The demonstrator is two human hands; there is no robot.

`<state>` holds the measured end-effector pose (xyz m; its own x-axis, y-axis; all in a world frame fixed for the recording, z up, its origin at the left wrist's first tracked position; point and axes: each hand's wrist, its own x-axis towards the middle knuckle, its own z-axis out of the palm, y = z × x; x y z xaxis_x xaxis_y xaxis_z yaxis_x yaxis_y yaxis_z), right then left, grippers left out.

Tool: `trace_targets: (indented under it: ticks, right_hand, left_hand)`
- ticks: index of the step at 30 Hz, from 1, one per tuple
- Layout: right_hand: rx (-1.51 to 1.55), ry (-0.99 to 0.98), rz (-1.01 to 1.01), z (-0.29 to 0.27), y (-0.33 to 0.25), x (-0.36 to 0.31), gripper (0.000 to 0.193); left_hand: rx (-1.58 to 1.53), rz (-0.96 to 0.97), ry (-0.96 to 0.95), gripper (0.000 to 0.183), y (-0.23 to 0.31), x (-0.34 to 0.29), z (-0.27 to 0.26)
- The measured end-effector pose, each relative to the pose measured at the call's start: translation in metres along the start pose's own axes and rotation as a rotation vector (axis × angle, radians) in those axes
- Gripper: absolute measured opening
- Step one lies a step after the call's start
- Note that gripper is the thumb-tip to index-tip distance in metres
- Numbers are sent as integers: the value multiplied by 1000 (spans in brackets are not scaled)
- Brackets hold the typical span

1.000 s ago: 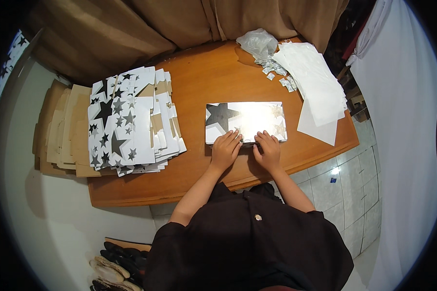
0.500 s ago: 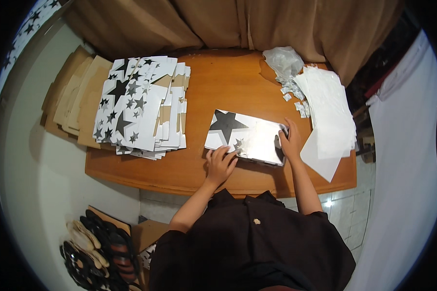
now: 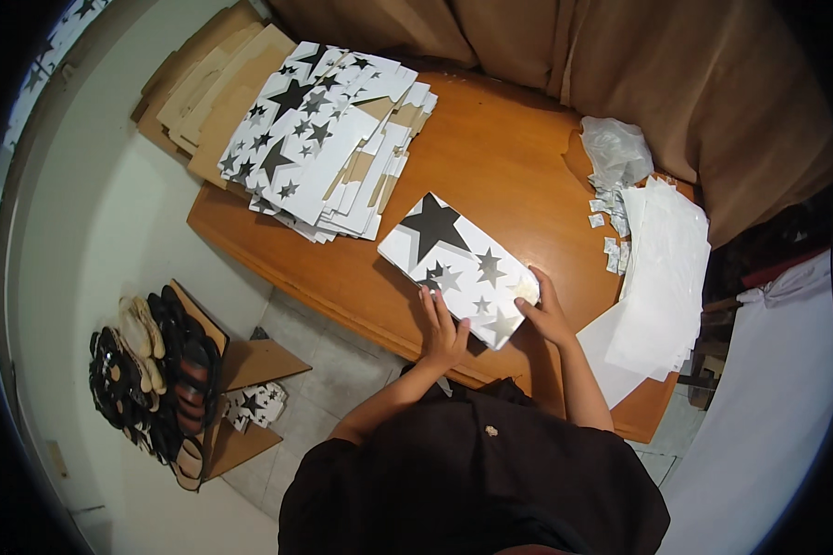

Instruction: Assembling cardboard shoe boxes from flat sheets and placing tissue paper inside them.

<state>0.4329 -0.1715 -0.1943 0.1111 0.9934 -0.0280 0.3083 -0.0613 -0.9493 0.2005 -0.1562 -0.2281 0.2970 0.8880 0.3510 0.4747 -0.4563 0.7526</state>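
Observation:
A closed cardboard box (image 3: 463,264), white with black and grey stars, is at the near part of the wooden table in front of me. My left hand (image 3: 446,335) presses its fingers against the box's near long side. My right hand (image 3: 548,310) grips the right end, thumb on the top near the corner and fingers round the far side. Between them the two hands hold the box. Whether its underside rests on the table or is slightly raised, I cannot tell.
At the left, flat star-patterned cardboard sheets (image 3: 287,139) lie stacked beside plain brown ones (image 3: 236,83). White paper sheets (image 3: 662,277), small sachets (image 3: 611,250) and a clear plastic bag (image 3: 617,153) lie at the right. Sandals (image 3: 157,370) stand lower left, by the wall.
My view has turned, so the table and everything on it appear tilted clockwise. Both hands stay at the box; its glare has shrunk, and more stars show on top.

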Motion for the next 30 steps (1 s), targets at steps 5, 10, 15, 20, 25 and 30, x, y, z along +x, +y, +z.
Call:
trace_targets:
  ticks: [5,10,15,20,25,30]
  right_hand:
    - [310,-131,203,6,-28,-1,64]
    - [324,-99,104,21,-14,-19,69]
    - [279,-157,-5,5,-61,-51,77]
    - [227,-38,-217,0,-108,-50,82]
    - [185,-35,-387,46,-172,-33,75]
    - [239,-132,-745,108,-209,-18,62]
  left_hand:
    - [-178,-117,96,69,4,3,-13]
    - [-386,-379,9,76,-8,-24,1]
    - [-634,-250,-40,85,27,4,-41]
    - [-913,-176,-149,88,62,33,-97]
    - [-976,-115,-19,82,80,49,-172]
    - [-782,9,134,82,93,38,-260]
